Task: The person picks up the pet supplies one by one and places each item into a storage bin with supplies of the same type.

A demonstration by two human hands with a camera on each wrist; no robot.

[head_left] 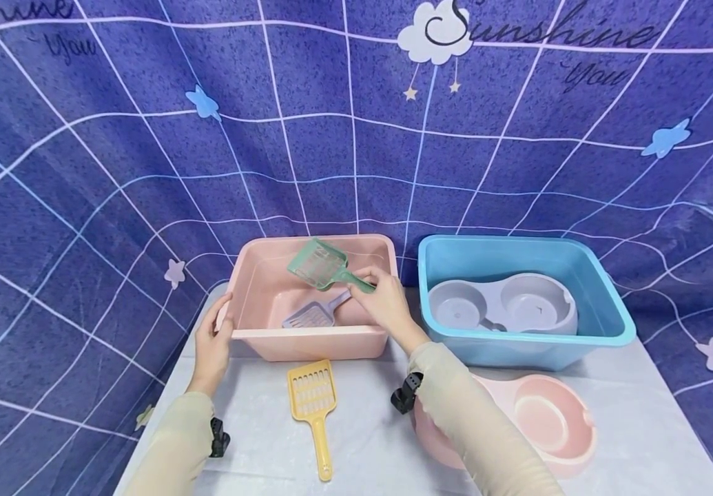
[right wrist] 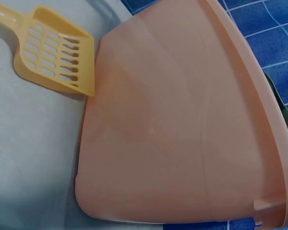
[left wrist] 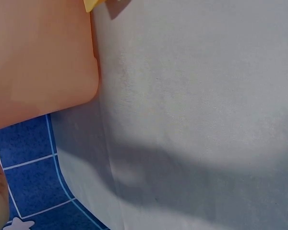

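My right hand (head_left: 384,303) grips the handle of a green litter scoop (head_left: 319,265), its slotted head pointing left over the pink litter box (head_left: 313,348). Inside that box lies a grey-purple litter scoop (head_left: 313,315), its handle running toward the right hand. At the box's left rim, my left hand (head_left: 212,348) holds the edge between thumb and fingers. In the right wrist view, the box's outer wall (right wrist: 168,129) hides most of the right hand and green scoop. A yellow litter scoop (head_left: 313,393) lies on the table just in front of the box.
To the right stands a blue litter box (head_left: 526,355) with a grey double pet bowl (head_left: 536,303) inside. A pink double bowl (head_left: 542,420) lies in front of it, partly under the right sleeve. A blue-purple patterned curtain (head_left: 356,138) rises behind the white-covered table (head_left: 257,427).
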